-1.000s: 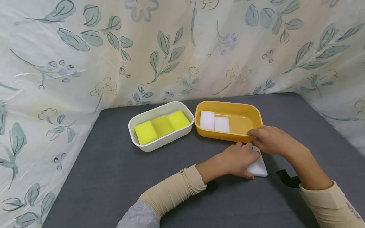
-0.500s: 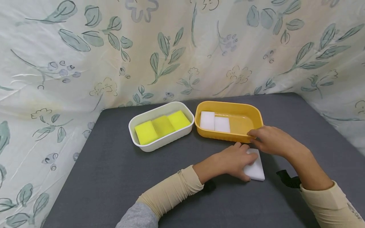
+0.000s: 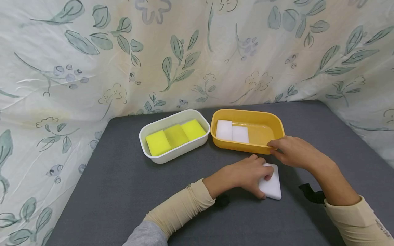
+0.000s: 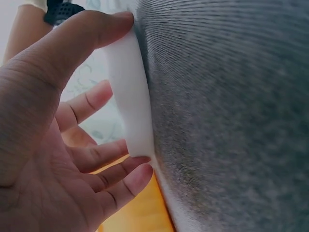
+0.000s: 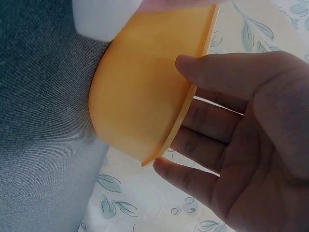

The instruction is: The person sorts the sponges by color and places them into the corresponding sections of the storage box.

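Observation:
My left hand [image 3: 243,174] spans a flat white sponge [image 3: 272,184] that lies on the dark cloth in front of the orange tub. In the left wrist view the thumb sits at one end of this sponge [image 4: 130,92] and the fingertips at the other. My right hand [image 3: 290,152] pinches the near right rim of the orange tub [image 3: 240,147]; the right wrist view has the thumb on the tub's outer wall [image 5: 140,87] and the fingers over its rim. Inside the tub, two white sponges [image 3: 224,130] lie side by side at the left end.
Left of the orange tub stands a white tub [image 3: 175,153] with three yellow sponges [image 3: 176,136] in a row. Both tubs rest on a dark grey cloth [image 3: 123,191] near its back edge. A floral curtain [image 3: 197,51] rises behind and at both sides.
The left hand and the white sponge have moved left and toward the person, away from the orange tub. The right hand stays at the tub's rim.

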The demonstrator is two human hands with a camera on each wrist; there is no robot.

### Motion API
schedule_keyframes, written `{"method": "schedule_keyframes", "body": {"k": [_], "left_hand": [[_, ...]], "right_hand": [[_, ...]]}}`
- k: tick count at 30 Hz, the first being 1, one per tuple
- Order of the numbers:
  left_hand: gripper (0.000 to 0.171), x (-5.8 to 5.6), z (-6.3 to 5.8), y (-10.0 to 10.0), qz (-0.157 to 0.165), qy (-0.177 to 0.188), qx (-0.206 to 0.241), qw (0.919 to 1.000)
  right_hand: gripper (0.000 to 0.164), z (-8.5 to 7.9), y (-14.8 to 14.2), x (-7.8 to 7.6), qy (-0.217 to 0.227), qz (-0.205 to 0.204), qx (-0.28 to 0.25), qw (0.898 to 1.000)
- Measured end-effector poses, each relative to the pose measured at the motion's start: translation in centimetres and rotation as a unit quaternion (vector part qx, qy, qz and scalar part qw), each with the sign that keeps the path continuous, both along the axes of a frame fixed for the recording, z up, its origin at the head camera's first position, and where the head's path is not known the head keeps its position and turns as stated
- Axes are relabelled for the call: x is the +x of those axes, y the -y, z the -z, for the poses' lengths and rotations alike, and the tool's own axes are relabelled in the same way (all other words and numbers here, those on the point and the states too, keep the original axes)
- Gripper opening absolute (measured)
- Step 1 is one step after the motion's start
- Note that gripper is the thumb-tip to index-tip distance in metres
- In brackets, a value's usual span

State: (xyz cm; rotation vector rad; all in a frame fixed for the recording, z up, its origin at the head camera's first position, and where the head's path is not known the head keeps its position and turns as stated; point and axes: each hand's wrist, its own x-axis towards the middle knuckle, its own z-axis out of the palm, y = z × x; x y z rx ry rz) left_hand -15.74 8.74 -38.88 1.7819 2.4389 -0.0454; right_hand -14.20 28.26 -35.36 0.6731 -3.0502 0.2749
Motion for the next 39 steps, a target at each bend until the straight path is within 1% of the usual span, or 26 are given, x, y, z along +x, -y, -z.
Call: {"method": "schedule_keyframes", "body": {"k": [4,9,14,17,21,25,29,35,39], "left_hand": [[0.047,-0.1,0.1,0.3,-0.001,0.002,0.004,1.0000],[0.047,0.0,0.1,0.5,0.004,0.001,-0.004,1.0000],[0.046,-0.1,-0.4,0.6,0.011,0.032,-0.019,0.9993],[0.045,-0.4,-0.9,0.9,0.010,0.052,-0.017,0.9984],[0.045,-1.1,-1.8,1.6,0.011,0.056,0.004,0.9983],[0.044,-2.0,-2.7,2.4,0.002,0.064,0.029,0.9975],[0.042,-2.8,-3.4,3.0,-0.005,0.068,0.059,0.9959],[0.041,-3.4,-4.2,3.5,-0.021,0.044,0.090,0.9947],[0.043,-3.7,-4.3,3.7,-0.037,0.030,0.100,0.9938]], "right_hand": [[0.016,0.0,0.0,0.0,-0.003,-0.002,0.000,1.000],[0.016,0.1,-0.1,0.1,-0.006,-0.005,-0.001,1.000],[0.016,0.2,-0.1,0.1,-0.009,-0.005,-0.001,1.000],[0.016,0.2,-0.1,0.1,-0.013,-0.007,-0.003,1.000],[0.015,0.3,-0.1,0.1,-0.014,-0.006,-0.006,1.000],[0.016,0.4,-0.1,0.1,-0.013,-0.002,-0.008,1.000],[0.016,0.5,-0.1,0.2,-0.023,-0.003,-0.008,1.000],[0.014,0.7,-0.2,0.2,-0.036,-0.013,-0.005,0.999],[0.014,0.7,-0.2,0.1,-0.029,-0.013,-0.005,0.999]]}}
